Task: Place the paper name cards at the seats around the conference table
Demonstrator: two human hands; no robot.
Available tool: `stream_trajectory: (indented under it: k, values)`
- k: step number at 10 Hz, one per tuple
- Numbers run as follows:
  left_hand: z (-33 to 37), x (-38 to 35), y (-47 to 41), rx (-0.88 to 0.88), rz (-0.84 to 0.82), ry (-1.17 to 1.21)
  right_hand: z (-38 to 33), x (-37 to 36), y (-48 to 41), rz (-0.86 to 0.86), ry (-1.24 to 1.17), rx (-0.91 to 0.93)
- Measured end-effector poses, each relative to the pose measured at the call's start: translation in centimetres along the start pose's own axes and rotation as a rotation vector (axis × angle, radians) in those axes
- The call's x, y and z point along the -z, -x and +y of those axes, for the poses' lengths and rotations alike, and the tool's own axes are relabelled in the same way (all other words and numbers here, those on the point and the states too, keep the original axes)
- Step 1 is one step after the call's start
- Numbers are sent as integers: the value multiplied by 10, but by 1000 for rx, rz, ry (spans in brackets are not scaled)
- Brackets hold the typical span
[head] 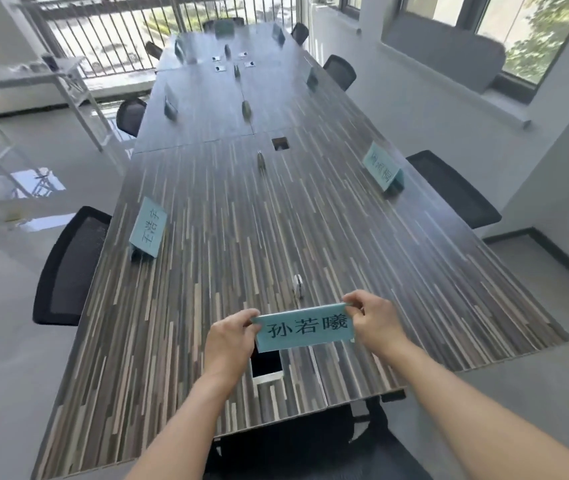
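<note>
I hold a light blue paper name card [305,328] with black characters over the near end of the long striped conference table [227,209]. My left hand [229,341] pinches its left edge and my right hand [375,320] pinches its right edge. Whether the card touches the table I cannot tell. A second blue card [148,227] stands by the left edge, a third [382,166] by the right edge. Several more cards [169,106] stand farther along both sides.
Black mesh chairs sit at the left [68,268], at the right [453,188] and under the near end [297,441]. A square cable opening [265,365] lies just below the held card. Small upright objects [261,160] line the table's middle. White shelving [51,84] stands at left.
</note>
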State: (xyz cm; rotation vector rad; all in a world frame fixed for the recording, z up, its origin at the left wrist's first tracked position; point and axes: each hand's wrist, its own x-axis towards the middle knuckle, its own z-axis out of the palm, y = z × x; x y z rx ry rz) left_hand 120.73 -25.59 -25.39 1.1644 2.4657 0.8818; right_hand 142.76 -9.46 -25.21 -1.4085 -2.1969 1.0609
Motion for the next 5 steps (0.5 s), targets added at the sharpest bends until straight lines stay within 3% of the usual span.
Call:
stream_trajectory:
  k: [1, 2, 5]
  values:
    - [3, -10, -3, -6, -9, -26, 6, -2, -4, -8, 20, -4]
    - [-7, -64, -57, 98, -56, -30, 42, -18, -71, -81, 51, -75]
    - [-29, -85, -63, 252, -7, 42, 65, -40, -90, -230, 20, -67]
